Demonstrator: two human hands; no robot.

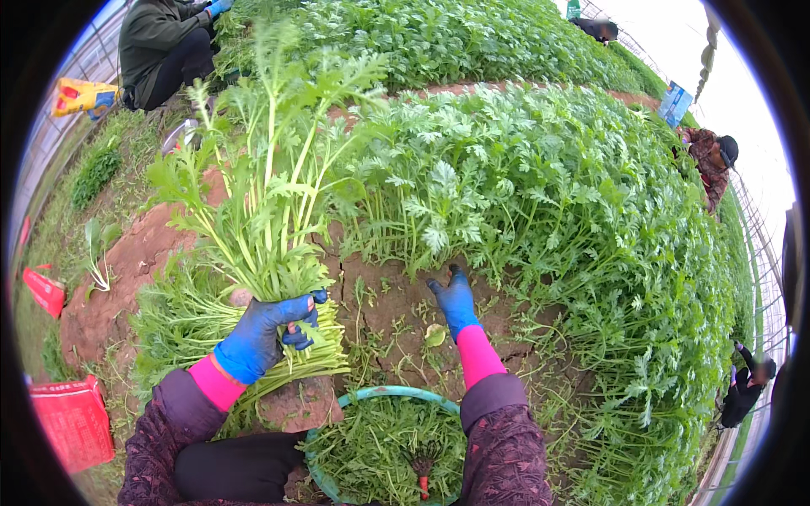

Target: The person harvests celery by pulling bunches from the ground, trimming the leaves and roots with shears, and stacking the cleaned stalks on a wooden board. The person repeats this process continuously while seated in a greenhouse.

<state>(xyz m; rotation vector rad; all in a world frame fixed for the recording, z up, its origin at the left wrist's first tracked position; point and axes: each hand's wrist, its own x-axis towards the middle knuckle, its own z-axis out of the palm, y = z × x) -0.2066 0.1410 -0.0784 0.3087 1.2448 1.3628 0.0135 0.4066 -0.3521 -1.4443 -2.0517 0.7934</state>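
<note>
My left hand (266, 335), in a blue glove with bare fingertips showing, grips a bunch of leafy greens (272, 221) by the stems. The bunch stands upright, its blurred tops fanning away from me. Below that hand lies a pile of cut greens (183, 316), stems toward the right. My right hand (454, 303), also blue-gloved, reaches low over bare soil with thumb and fingers apart. Nothing shows in it; its fingertips are close to the bases of standing chrysanthemum greens (506, 183).
Before me, a green-rimmed basin (380, 392) holds loose greens and a red-handled tool (423, 477) with dark prongs. A red bag (73, 420) is at left, a yellow bag (85, 98) farther off. One person (168, 50) crouches upper left; several others are along the right.
</note>
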